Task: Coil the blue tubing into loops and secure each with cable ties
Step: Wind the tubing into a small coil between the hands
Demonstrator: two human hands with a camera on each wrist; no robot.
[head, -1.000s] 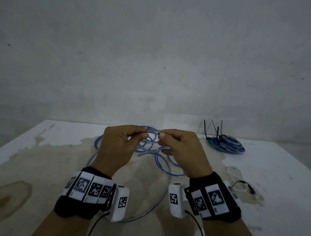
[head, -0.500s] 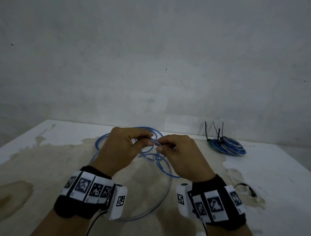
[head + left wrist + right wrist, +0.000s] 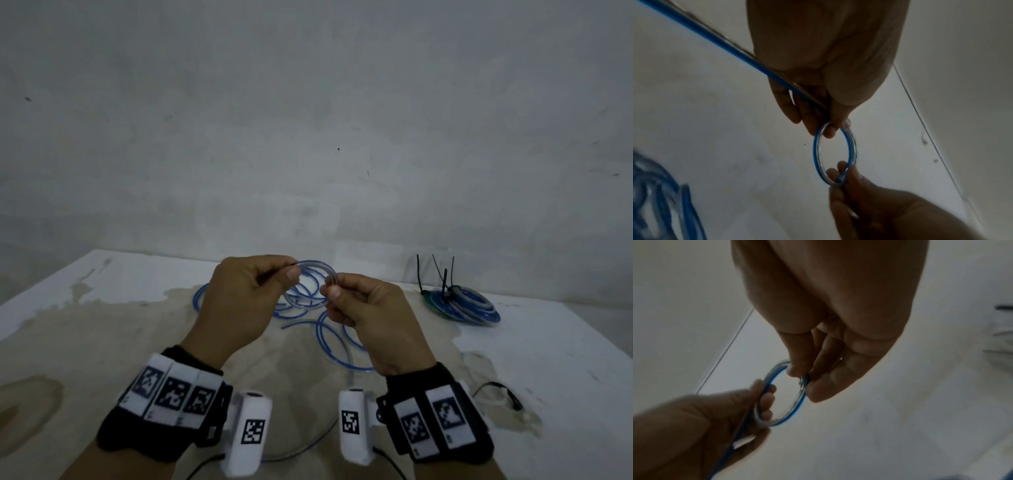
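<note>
Centrally in the head view, the left hand point(image 3: 246, 301) and right hand point(image 3: 363, 308) each pinch one side of a small loop of the blue tubing point(image 3: 315, 270) held above the table point(image 3: 85, 342); the rest of the tubing lies in loose curls on the stained surface behind and below the hands; at the right of the frame a tied coil point(image 3: 462, 305) rests with black cable ties point(image 3: 443, 281) sticking up; a loose black tie point(image 3: 496, 394) lies at lower right; the wrist bands carry square black-and-white coded markers, no readable writing. From the left wrist view, the left hand point(image 3: 818, 81) clamps the loop's top with fingertips, a straight run of tubing passing to the upper left, and blurred curls show at lower left, unseen in the other wrist view. From the right wrist view, the right hand point(image 3: 828, 329) pinches the loop point(image 3: 785, 394) at centre; the left hand point(image 3: 705, 426) grips its lower left side.
</note>
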